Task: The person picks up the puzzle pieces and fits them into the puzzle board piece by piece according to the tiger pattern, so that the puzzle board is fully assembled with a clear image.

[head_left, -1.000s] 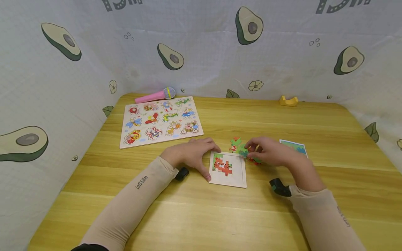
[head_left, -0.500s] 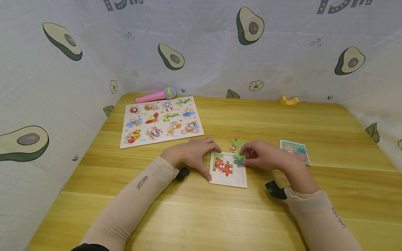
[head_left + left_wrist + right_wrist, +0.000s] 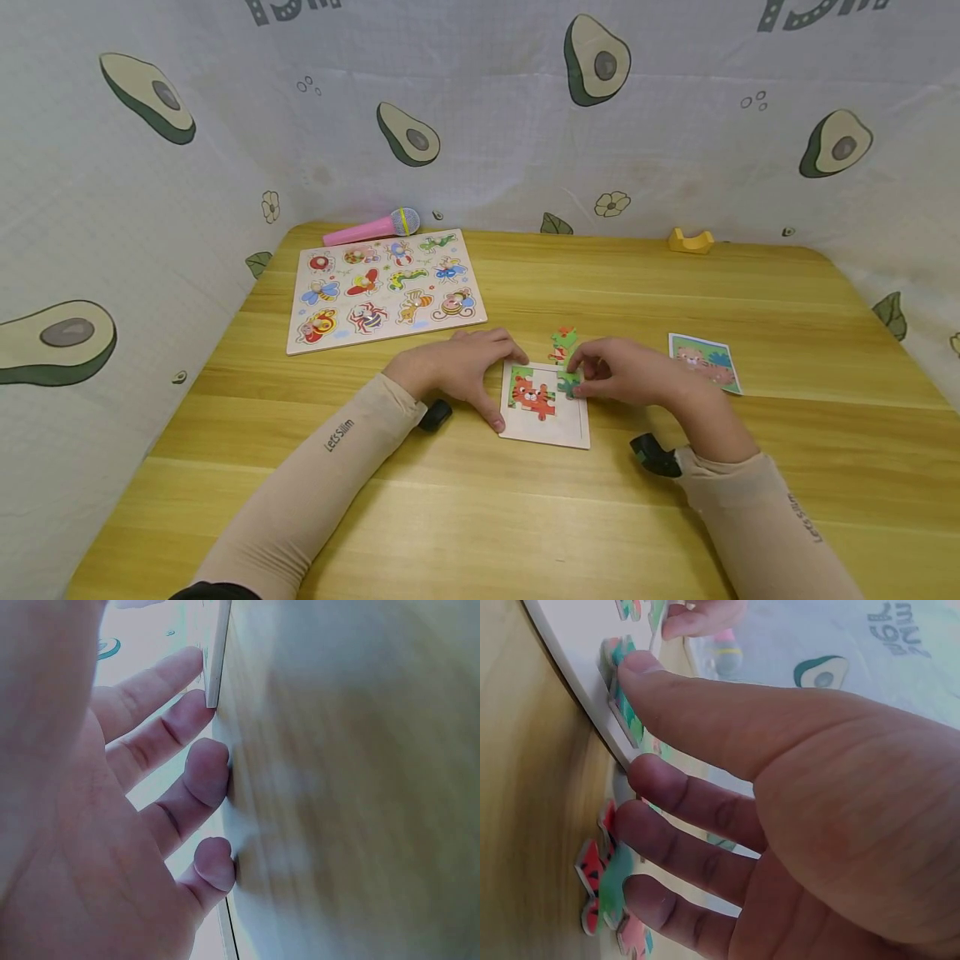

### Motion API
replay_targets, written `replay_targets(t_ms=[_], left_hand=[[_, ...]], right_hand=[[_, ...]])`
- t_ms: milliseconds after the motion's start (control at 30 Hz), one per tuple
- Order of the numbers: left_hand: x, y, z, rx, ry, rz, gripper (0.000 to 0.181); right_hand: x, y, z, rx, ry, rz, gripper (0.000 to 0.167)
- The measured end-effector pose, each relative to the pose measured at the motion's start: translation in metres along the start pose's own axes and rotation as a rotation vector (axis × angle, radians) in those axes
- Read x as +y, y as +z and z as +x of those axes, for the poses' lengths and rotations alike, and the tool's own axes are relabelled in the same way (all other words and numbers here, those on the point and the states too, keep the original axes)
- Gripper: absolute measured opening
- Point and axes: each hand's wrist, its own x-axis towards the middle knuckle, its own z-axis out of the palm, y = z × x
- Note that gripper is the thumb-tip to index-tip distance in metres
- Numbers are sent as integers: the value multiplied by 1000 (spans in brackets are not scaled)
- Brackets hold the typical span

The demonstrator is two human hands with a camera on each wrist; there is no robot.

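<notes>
Head view: a square puzzle board (image 3: 566, 427) lies flat around the middle of the wooden table (image 3: 517, 525), well inside all its edges. Joined tiger pieces (image 3: 533, 400) sit in the far left part of its recess, and the rest of the recess is pale and bare apart from a green piece (image 3: 566, 383) to their right. Thumb and index finger of the right hand (image 3: 630, 372) pinch that piece over the board, near its right rim. The right wrist view shows the thumb on the piece and three other fingers reaching past the board.

At the board's left side, the left hand (image 3: 468, 369) is spread and relaxed, thumb touching the near left corner and fingers at the far left corner, not wrapped round it.

Loose green and red pieces (image 3: 562, 342) lie just beyond the board toward the table's far edge; further red and green pieces (image 3: 607, 889) lie below the right fingers in the right wrist view.

A picture card (image 3: 703, 362) lies toward the table's right edge. Near the far left corner are an insect board (image 3: 386, 292) and a pink microphone (image 3: 371, 228); a yellow block (image 3: 690, 242) stands at the far edge toward the right corner.
</notes>
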Motion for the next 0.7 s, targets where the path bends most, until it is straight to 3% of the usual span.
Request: replay_targets(t_ms=[700], left_hand=[[-1, 0, 0, 9, -2, -3, 93]], right_hand=[[0, 5, 5, 10, 6, -17, 15]])
